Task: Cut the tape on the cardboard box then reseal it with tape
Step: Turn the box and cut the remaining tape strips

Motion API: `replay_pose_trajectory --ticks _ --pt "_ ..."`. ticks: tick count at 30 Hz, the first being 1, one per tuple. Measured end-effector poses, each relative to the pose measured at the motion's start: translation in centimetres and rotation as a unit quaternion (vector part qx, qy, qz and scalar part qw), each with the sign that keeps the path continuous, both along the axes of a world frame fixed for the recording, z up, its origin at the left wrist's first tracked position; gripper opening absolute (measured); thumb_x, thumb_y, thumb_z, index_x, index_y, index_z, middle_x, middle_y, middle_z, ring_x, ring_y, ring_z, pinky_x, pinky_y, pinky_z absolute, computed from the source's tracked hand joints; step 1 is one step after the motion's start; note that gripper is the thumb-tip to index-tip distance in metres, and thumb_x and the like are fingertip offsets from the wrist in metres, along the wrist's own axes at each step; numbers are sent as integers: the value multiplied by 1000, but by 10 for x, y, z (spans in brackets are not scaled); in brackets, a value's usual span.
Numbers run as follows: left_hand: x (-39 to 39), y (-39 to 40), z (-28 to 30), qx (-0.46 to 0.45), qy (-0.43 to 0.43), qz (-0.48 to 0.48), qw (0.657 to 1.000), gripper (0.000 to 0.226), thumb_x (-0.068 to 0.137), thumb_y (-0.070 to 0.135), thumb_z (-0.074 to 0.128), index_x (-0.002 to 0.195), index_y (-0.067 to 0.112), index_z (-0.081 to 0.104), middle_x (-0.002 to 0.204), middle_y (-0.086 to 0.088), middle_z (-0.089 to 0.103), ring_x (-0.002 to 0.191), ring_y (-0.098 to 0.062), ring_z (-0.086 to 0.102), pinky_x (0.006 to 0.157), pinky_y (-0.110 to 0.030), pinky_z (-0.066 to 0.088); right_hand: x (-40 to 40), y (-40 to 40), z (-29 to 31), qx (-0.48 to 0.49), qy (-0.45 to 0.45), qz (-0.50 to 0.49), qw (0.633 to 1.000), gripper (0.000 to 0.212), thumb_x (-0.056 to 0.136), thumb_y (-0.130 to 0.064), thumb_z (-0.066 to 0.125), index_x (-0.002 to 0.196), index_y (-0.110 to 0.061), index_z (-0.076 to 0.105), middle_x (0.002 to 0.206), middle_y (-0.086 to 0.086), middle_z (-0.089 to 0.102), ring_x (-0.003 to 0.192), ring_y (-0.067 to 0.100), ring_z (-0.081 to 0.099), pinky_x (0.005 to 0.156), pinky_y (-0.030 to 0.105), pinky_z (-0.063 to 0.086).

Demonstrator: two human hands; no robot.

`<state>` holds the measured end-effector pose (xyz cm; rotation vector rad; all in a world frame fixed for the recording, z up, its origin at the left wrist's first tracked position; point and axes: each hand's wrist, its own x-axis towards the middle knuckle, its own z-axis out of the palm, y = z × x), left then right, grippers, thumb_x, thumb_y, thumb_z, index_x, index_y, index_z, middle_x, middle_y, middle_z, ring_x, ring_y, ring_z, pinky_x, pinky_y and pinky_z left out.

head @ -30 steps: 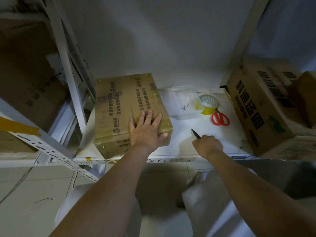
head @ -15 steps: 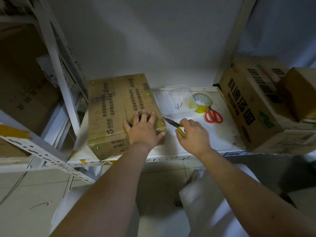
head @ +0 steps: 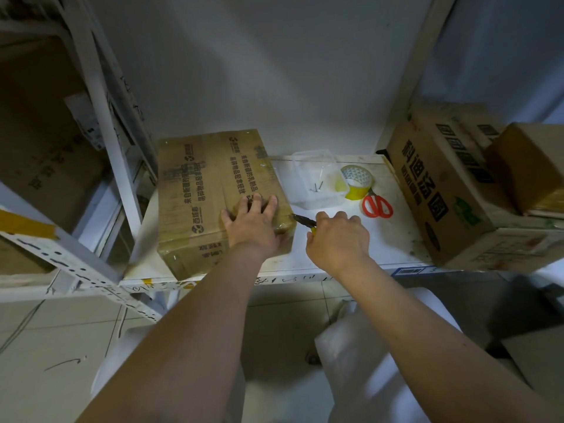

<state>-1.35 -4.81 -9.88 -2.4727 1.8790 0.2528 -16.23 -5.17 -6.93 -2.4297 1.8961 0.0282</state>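
Cardboard under my left hand (head: 248,222): the cardboard box (head: 210,193) sits at the centre-left of the frame on the white shelf (head: 341,254), glossy tape over its top and near edges. My fingers are spread and flat on the box's near right part, pressing down, the thumb out to the left. My forearm hides part of the box's front face and the print there.

My right hand (head: 337,236), just right of the box, is curled round a knife (head: 303,221). I can see a dark blade and a bit of yellow handle; the rest is buried in my fist. The blade tip is right at the box's right-hand edge, but whether it has bitten into the tape I cannot tell.

Further back on the shelf, centre-right, a roll of tape (head: 357,181) with a yellow core leans against a clear plastic tub (head: 314,178) holding a couple of small metal bits too tiny to name. Red-handled scissors (head: 377,206) lie just in front of the roll. At the right, a printed carton (head: 439,190) runs out of frame, another box stacked on it. Upper left is dim shelving, contents murky.
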Motion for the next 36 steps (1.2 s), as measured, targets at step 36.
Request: replay_pose_trajectory --ticks 36 --pt "-1 1 5 27 12 -8 1000 77 90 45 46 151 37 -1 161 5 -3 148 -25 -3 114 -62 7 30 -14 -18 17 -122 -47 991 36 100 -39 30 114 -12 48 109 14 64 100 35 61 70 35 35"
